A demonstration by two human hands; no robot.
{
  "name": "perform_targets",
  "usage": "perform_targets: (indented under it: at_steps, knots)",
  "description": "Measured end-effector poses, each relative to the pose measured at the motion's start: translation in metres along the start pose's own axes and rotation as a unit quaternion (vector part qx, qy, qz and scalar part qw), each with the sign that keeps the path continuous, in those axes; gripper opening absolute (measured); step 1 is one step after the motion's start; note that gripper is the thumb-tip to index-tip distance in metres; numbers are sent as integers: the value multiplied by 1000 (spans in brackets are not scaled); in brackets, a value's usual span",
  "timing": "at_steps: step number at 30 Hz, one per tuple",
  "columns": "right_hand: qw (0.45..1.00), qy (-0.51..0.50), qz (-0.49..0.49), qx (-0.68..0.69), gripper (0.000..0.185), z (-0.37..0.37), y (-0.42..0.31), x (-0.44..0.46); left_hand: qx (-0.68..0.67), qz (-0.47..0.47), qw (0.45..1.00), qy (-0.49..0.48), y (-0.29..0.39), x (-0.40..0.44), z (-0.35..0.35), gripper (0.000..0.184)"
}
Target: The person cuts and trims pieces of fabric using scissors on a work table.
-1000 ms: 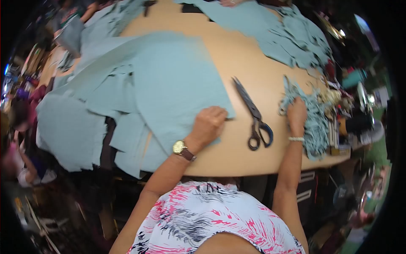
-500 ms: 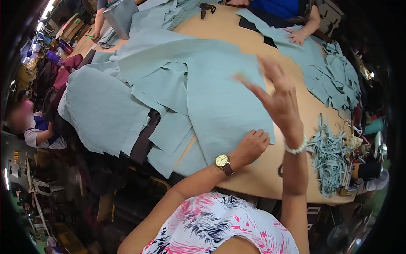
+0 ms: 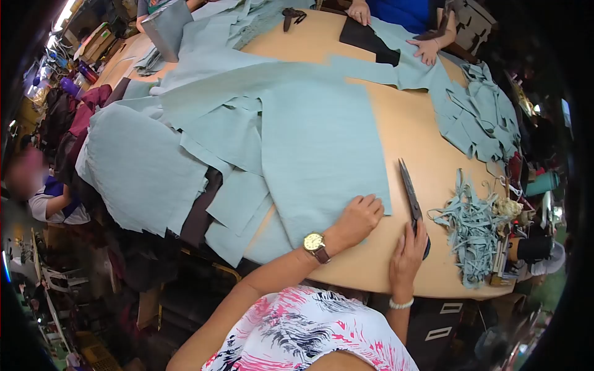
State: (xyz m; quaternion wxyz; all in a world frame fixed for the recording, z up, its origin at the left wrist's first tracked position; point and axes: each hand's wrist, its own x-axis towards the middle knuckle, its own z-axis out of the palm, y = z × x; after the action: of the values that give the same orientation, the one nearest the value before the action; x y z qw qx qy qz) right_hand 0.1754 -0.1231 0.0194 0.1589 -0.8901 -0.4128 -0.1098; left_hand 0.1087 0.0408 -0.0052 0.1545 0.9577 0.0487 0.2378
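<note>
A broad pale blue-green fabric piece [image 3: 322, 142] lies flat over the table, overlapping other pieces of the same cloth. On its near right corner rests my left hand [image 3: 357, 221], fingers curled together and pressed onto the cloth; the fingertips are partly hidden. To the right of the fabric, my right hand [image 3: 407, 255] is at the handles of a pair of dark scissors [image 3: 408, 190], its fingers over them. The blades point away from me and lie over bare tabletop, apart from the fabric. The palm side of the grip is hidden.
Shredded fabric strips [image 3: 473, 229] are heaped at the right of the table [image 3: 421, 136]. More cut cloth [image 3: 482, 117] lies beyond them. Across the table, a co-worker's hands [image 3: 427, 51] rest on cloth. Another pair of scissors [image 3: 292, 18] lies at the far edge.
My right hand has come down from the air above the fabric to the scissors. My left hand stays on the cloth. Across the table, the co-worker's cloth now reaches the large piece.
</note>
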Motion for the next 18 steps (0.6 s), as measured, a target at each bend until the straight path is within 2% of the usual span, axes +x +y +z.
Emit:
perform_targets:
  at_steps: [3, 4, 6, 8, 11, 12, 15, 16, 18]
  knots:
    - [997, 22, 36, 71, 36, 0, 6, -30, 2, 6, 1000, 10, 0, 1, -3, 22]
    - [988, 76, 70, 114, 36, -1, 3, -30, -4, 10, 1000, 24, -1, 2, -3, 22]
    - [991, 48, 100, 77, 36, -9, 8, -32, -13, 14, 999, 50, -2, 0, -3, 23]
    - [995, 34, 94, 29, 33, -21, 6, -31, -6, 7, 1000, 25, -1, -2, -4, 23]
    - [980, -93, 155, 79, 27, -45, 19, -40, 2, -9, 1000, -3, 7, -6, -7, 23]
    - [980, -97, 148, 92, 25, -51, 27, -45, 4, -17, 1000, -13, 12, -8, -7, 23]
    - [894, -280, 267, 225, 26, -77, 46, -46, -5, -12, 1000, -2, 25, -9, 0, 22]
    - [874, -285, 258, 298, 19, -80, 54, -54, -10, -4, 1000, 14, 27, -8, 2, 21]
    - [791, -302, 316, 428, 17, -85, 57, -69, -21, 14, 999, 47, 31, -4, 5, 20]
